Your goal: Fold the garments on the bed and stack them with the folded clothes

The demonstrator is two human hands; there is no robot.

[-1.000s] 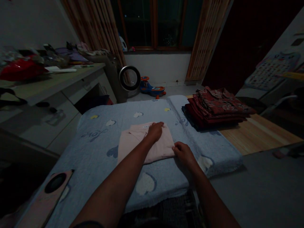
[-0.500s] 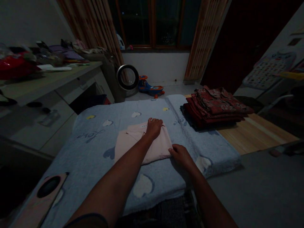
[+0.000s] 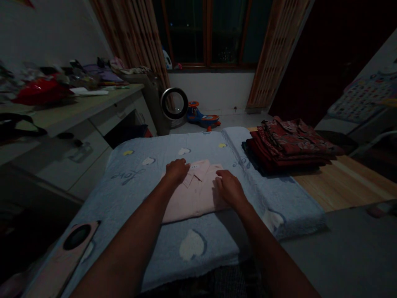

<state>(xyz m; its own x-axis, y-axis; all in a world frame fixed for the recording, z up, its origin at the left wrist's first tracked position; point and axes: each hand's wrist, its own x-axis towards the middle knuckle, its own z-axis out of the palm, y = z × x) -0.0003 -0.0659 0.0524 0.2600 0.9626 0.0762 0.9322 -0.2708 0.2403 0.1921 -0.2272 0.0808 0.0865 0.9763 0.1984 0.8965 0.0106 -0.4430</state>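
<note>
A folded pale pink collared shirt [image 3: 194, 203] lies on the blue blanket, its collar at the far side. At its far left corner, my left hand [image 3: 178, 170] has its fingers closed on the fabric. My right hand [image 3: 230, 187] is over the shirt's right side, its fingers loosely bent and the thumb a little apart, with no cloth visible between them. Each hand hides part of the shirt's edge beneath it.
The blanket [image 3: 192, 244], printed with hearts, covers the surface before me. A stack of folded dark red clothes [image 3: 288, 145] sits at the right by a wooden board [image 3: 347, 178]. A pink phone-like object [image 3: 65, 265] lies front left. A cluttered counter [image 3: 124, 95] runs along the left.
My left hand has moved from the shirt's collar area to its far left corner. My right hand has left the near right corner and moved farther up the right side. The shirt now shows its collar.
</note>
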